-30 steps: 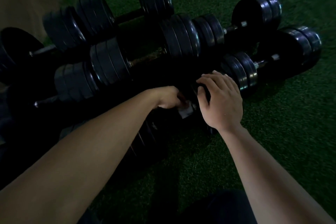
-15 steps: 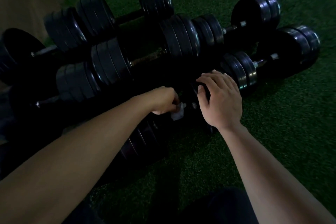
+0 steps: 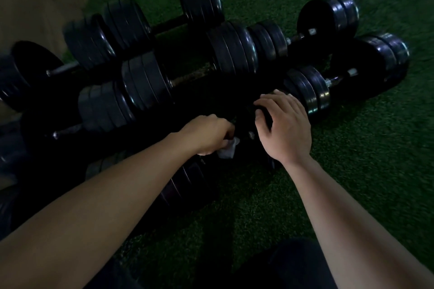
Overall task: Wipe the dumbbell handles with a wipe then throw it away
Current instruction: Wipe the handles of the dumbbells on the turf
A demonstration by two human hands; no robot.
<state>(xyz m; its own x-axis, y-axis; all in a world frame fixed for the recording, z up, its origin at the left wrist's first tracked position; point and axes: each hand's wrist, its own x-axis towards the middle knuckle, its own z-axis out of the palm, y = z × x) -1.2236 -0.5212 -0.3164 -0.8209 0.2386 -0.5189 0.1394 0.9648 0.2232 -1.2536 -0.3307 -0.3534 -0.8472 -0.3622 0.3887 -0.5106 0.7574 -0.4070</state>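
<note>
2 hands are working the nearest dumbbell [image 3: 187,183]: the left hand [image 3: 206,135] is clenching a soft, light wipe [image 3: 227,150] against its shadowed handle, while the right hand [image 3: 285,129] is cupping the end plates, likely steadying a heavy, roll-prone weight.

Green artificial turf [image 3: 352,171] covers most of the ground, its short blades catching the dim light as pale flecks; it runs from the top edge down the whole right side and across the lower middle; toward the right edge it is smeared by blur; a deep shadow lies on it in the lower middle; at the upper left a plain tan surface [image 3: 35,0] meets the turf along a slanted edge, floor or wall cannot be told; at the bottom edge a dark garment [image 3: 293,265] overlaps the turf, its fabric lost in the low light.
</note>
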